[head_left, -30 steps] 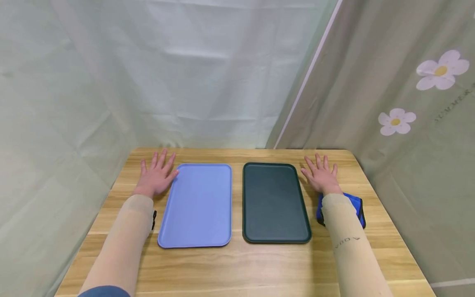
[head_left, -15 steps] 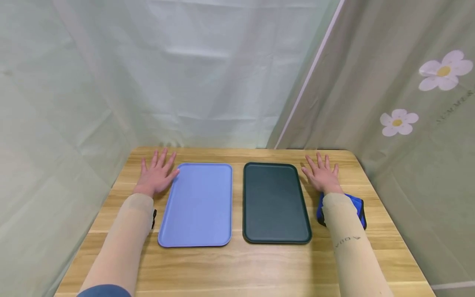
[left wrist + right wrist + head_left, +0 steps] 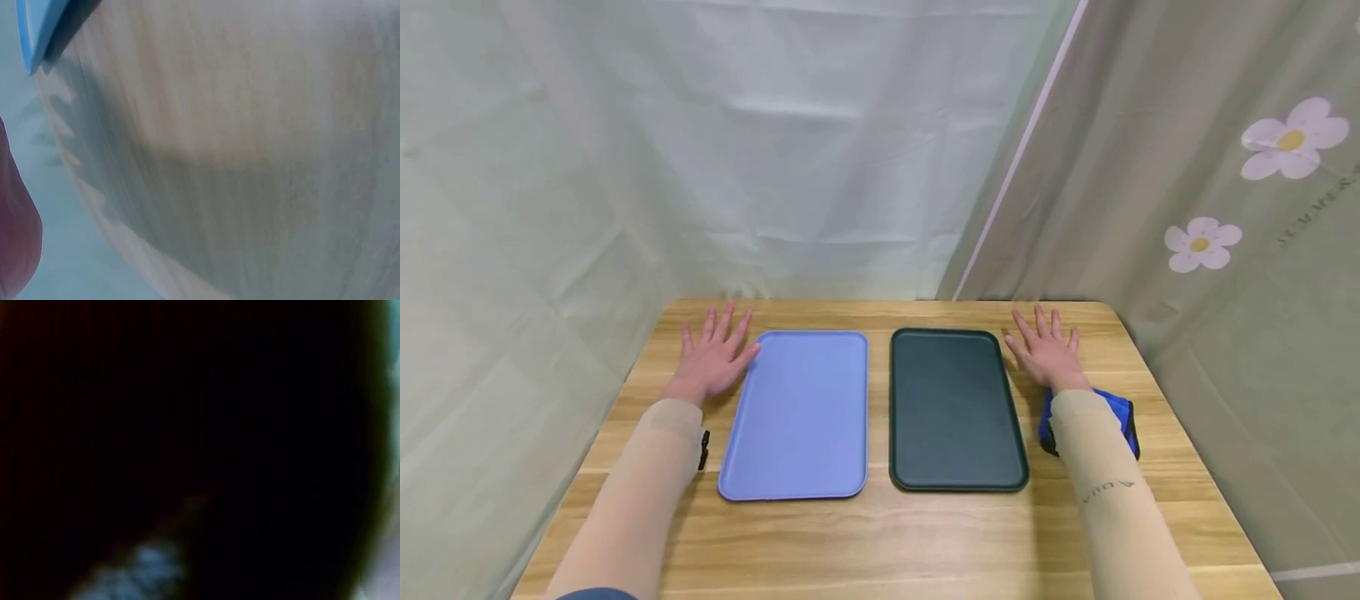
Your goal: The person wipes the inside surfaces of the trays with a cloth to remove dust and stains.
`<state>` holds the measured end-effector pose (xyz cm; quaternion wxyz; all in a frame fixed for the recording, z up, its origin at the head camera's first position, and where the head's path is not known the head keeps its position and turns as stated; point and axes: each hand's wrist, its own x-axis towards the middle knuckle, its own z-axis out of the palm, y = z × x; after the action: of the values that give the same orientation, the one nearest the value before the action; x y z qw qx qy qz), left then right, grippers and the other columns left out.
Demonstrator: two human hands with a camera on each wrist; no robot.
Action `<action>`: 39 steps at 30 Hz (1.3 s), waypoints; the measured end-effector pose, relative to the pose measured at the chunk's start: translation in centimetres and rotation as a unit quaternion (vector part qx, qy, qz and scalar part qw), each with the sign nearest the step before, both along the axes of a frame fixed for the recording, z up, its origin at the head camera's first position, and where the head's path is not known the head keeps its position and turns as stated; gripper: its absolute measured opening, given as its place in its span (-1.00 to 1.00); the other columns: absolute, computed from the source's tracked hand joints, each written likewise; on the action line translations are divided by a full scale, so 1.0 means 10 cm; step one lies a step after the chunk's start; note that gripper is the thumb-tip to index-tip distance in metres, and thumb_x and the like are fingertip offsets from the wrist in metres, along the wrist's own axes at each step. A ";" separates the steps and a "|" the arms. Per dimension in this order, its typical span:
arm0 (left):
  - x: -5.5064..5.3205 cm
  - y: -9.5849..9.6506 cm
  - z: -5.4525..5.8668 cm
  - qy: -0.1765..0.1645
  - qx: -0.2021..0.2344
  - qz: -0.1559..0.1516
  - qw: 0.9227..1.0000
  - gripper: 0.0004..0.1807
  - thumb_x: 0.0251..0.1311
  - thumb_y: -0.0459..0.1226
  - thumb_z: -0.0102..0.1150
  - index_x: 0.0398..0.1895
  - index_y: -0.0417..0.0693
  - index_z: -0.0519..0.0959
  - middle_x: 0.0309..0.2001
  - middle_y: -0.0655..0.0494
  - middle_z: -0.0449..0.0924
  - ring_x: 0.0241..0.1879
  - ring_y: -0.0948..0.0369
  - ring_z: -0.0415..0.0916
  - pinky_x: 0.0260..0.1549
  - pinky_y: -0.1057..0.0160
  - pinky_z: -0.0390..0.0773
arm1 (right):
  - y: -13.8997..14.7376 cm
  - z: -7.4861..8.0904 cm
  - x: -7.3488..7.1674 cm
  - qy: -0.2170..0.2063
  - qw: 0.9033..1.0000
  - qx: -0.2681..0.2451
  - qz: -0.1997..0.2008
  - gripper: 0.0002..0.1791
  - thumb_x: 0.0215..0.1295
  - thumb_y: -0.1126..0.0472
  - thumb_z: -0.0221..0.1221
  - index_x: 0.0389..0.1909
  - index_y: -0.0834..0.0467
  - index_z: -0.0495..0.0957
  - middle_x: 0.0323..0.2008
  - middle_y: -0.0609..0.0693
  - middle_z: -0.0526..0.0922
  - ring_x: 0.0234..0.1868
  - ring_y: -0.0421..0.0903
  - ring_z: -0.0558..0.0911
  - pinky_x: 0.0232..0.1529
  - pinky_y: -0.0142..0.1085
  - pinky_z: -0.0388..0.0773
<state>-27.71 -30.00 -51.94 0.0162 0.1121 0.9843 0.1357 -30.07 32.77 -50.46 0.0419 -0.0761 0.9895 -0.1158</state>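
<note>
In the head view a light blue tray (image 3: 799,415) and a dark green tray (image 3: 957,410) lie side by side on the wooden table. My left hand (image 3: 709,365), palm down with fingers spread, is left of the blue tray, its thumb at the tray's upper left edge. To the right of the dark tray, my right hand (image 3: 1048,357) has its fingers spread too. A folded blue cloth with black edging (image 3: 1116,410) lies partly hidden under the right wrist and sleeve. The left wrist view catches a corner of the blue tray (image 3: 39,28); the right wrist view is almost wholly dark.
The wooden table (image 3: 880,550) has rounded far corners. Pale curtains (image 3: 820,167) hang close behind it and along both sides, the right one printed with white flowers. A small black piece (image 3: 703,450) shows beside the left sleeve.
The left forearm and hand have shifted very slightly left and back. The right hand has moved a touch to the left. Both trays and the cloth stay where they were.
</note>
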 end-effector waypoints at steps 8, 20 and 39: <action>0.10 0.10 0.04 0.011 0.020 -0.019 1.000 -0.17 0.68 0.24 -0.36 0.79 0.06 -0.15 0.74 -0.19 -0.39 0.67 -0.29 -0.46 0.45 -0.52 -0.54 | -0.06 0.04 0.05 0.015 0.999 -0.017 0.023 -0.22 0.73 -0.31 -0.23 0.76 -0.01 0.01 0.71 0.34 -0.20 0.67 0.41 -0.23 0.51 0.49 -0.21; 0.38 0.10 0.26 0.023 0.122 0.033 0.992 -0.24 0.72 0.09 -0.22 0.59 -0.38 0.26 0.45 -0.55 0.29 0.42 -0.45 0.24 0.37 -0.47 0.23 | -0.21 0.29 0.24 0.009 0.996 -0.088 0.013 -0.21 0.74 -0.31 -0.29 0.67 0.16 0.23 0.66 0.40 -0.01 0.65 0.43 -0.03 0.49 0.47 0.03; 0.83 0.20 0.21 -0.094 0.205 0.156 0.962 -0.43 0.58 -0.03 0.08 0.20 -0.46 0.49 -0.12 -0.28 0.67 -0.22 -0.04 0.60 -0.31 0.14 0.55 | 0.03 0.34 0.77 0.008 0.988 -0.155 -0.004 -0.20 0.75 -0.29 -0.30 0.56 0.24 0.39 0.58 0.41 0.23 0.57 0.44 0.19 0.52 0.37 0.10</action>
<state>-19.43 -28.00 -49.82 0.0638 -0.0551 0.9347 0.3452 -22.36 33.06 -47.10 0.0212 -0.0792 0.9601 -0.2673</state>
